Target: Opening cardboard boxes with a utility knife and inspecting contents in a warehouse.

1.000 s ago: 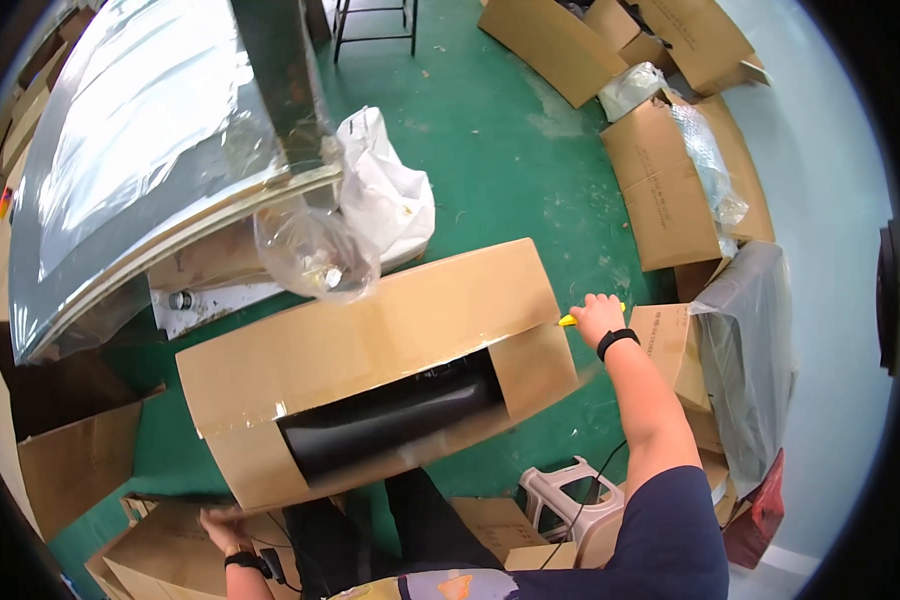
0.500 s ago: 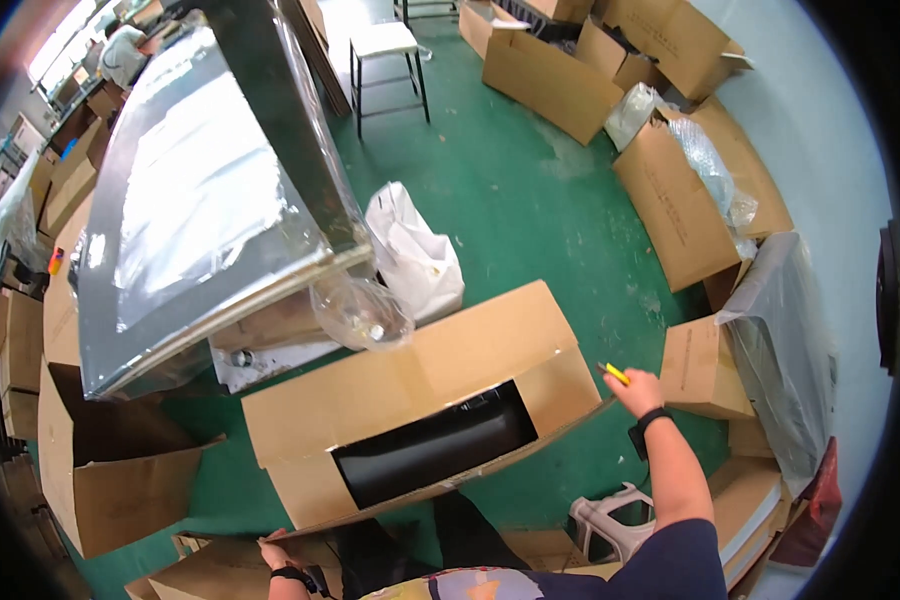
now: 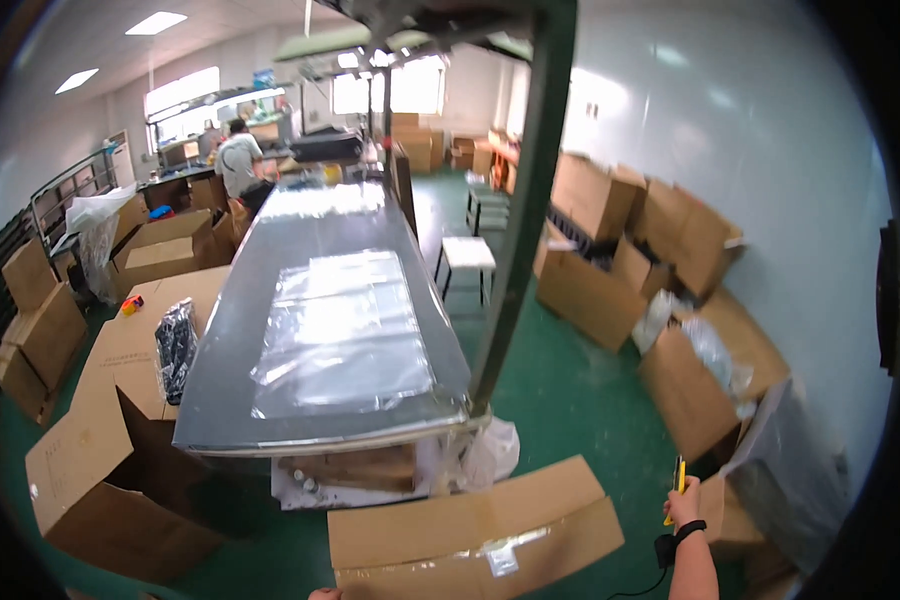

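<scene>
My right hand (image 3: 682, 512) is raised at the lower right and grips a yellow utility knife (image 3: 679, 478) pointing up; a black band sits on the wrist. It hovers just right of a long cardboard box (image 3: 470, 535) lying on the green floor, its top flaps taped with clear tape. Only a sliver of my left hand (image 3: 322, 594) shows at the bottom edge, near the box's front side; its fingers are hidden.
A long grey table (image 3: 320, 330) with clear plastic sheets stretches ahead, a green post (image 3: 525, 220) at its right corner. Open cardboard boxes (image 3: 100, 470) stand left, stacked boxes (image 3: 660, 290) right. A white stool (image 3: 467, 255) and a distant person (image 3: 238, 160) are beyond.
The view has swung up from the box to the room. My right hand with the knife has come off the box's right end and now sits lower right.
</scene>
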Demonstrator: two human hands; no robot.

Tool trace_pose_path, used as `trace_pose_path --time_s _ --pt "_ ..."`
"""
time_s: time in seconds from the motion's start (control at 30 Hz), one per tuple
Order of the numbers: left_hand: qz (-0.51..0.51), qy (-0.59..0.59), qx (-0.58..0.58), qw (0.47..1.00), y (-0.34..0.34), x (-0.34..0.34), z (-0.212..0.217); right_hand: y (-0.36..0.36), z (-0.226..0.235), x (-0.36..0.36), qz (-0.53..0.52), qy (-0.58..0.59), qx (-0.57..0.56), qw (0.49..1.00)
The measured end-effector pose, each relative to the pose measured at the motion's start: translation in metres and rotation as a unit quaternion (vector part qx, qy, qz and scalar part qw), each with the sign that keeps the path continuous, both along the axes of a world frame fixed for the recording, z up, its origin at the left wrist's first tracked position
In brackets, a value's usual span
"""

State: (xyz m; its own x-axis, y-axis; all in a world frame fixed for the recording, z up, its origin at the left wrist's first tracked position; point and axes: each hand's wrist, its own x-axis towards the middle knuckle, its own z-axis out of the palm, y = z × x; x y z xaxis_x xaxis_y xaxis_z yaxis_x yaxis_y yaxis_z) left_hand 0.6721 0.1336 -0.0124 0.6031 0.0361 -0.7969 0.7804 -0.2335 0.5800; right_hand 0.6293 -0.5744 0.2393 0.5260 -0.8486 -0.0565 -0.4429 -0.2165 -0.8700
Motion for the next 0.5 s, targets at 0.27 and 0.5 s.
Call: trace_pose_path --time_s 0.27,0.5 --pt "-0.073 -0.118 0.093 0.986 0.126 -0.011 -0.041 0.142 0.328 0.149 0.16 -0.39 -0.214 0.881" --pt "0.368 0.047 -0.037 0.928 0.166 -0.076 -0.034 0.257 0.522 0.249 0.173 -0.452 -0.597 0.639"
